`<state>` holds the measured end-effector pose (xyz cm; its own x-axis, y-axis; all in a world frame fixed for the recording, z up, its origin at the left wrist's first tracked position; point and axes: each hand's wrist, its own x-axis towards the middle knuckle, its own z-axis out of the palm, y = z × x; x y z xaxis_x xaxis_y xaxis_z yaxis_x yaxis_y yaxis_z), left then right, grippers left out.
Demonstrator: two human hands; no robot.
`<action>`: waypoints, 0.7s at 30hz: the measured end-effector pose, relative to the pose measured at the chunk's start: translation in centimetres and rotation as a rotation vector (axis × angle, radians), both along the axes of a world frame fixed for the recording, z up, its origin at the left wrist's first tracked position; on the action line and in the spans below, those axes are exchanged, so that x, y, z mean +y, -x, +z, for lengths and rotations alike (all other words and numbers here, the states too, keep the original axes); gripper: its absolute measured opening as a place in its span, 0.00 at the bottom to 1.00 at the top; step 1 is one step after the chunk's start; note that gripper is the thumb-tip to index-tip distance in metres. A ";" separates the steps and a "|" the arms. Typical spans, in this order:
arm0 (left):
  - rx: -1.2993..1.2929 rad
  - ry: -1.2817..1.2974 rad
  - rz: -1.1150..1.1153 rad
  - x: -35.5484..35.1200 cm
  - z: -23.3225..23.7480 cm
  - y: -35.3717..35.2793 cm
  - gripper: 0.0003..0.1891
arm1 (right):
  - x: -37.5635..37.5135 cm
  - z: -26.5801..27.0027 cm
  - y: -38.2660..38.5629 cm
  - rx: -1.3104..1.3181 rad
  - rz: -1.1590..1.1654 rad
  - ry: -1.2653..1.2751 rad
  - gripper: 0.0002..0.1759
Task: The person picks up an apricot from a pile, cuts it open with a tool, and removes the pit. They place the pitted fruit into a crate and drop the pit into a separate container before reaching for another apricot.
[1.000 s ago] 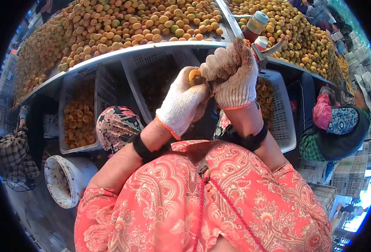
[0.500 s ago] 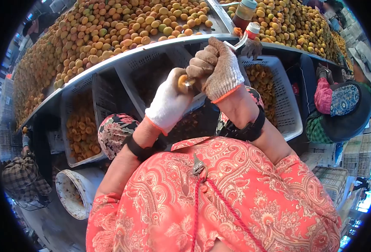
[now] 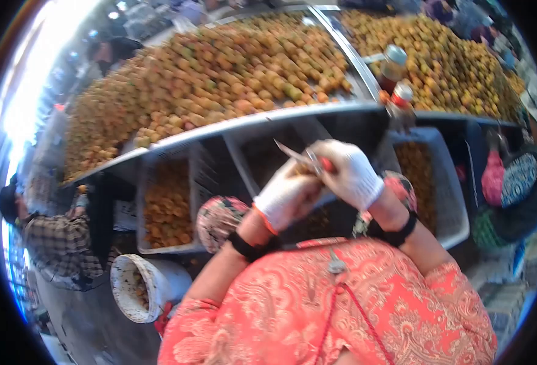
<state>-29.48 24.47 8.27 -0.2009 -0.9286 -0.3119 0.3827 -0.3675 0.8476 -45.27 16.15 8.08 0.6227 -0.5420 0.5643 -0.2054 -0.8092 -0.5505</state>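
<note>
My left hand (image 3: 288, 190), in a white knit glove, is closed around an apricot (image 3: 303, 170) that is mostly hidden by the fingers. My right hand (image 3: 348, 173), also gloved, grips the red handle of a small knife (image 3: 289, 150). Its blade points up and left, passing over the left fingers. Both hands meet in front of my chest, above the dark space between my knees. Behind them runs the metal edge of a table (image 3: 244, 123) heaped with apricots (image 3: 244, 67).
Crates of halved fruit stand at left (image 3: 166, 213) and right (image 3: 450, 182) under the table edge. A white bucket (image 3: 169, 286) sits at lower left. Two bottles (image 3: 393, 64) (image 3: 401, 100) stand by the divider. People sit at left (image 3: 58, 240) and right (image 3: 511, 182).
My right hand has turned over from palm side to back side, bringing the knife against the left hand. The camera view has shifted, so the scene sits lower and further right.
</note>
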 end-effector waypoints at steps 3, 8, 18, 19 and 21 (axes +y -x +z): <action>-0.120 0.178 0.045 0.0 -1.6 -0.1 0.07 | 0.6 0.5 -0.4 0.003 -0.053 0.086 0.10; 0.222 -0.183 0.224 0.2 -0.5 0.5 0.11 | 1.7 0.5 -1.3 0.026 -0.163 0.220 0.08; -1.125 0.294 -0.039 -1.4 -2.3 -0.4 0.17 | 1.2 1.0 -2.0 0.062 -0.084 -0.359 0.17; -1.102 0.198 -0.068 -1.1 -1.3 -0.5 0.17 | 1.0 0.8 -2.1 0.065 -0.064 -0.456 0.16; -1.003 0.244 -0.015 -0.8 -2.0 -1.0 0.17 | 0.9 0.9 -2.5 0.051 -0.101 -0.433 0.14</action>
<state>-28.51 23.63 6.28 0.0358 -0.9886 -0.1464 -0.5449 -0.1421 0.8264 -42.80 17.03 8.97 0.5760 -0.7808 0.2420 -0.3069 -0.4810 -0.8213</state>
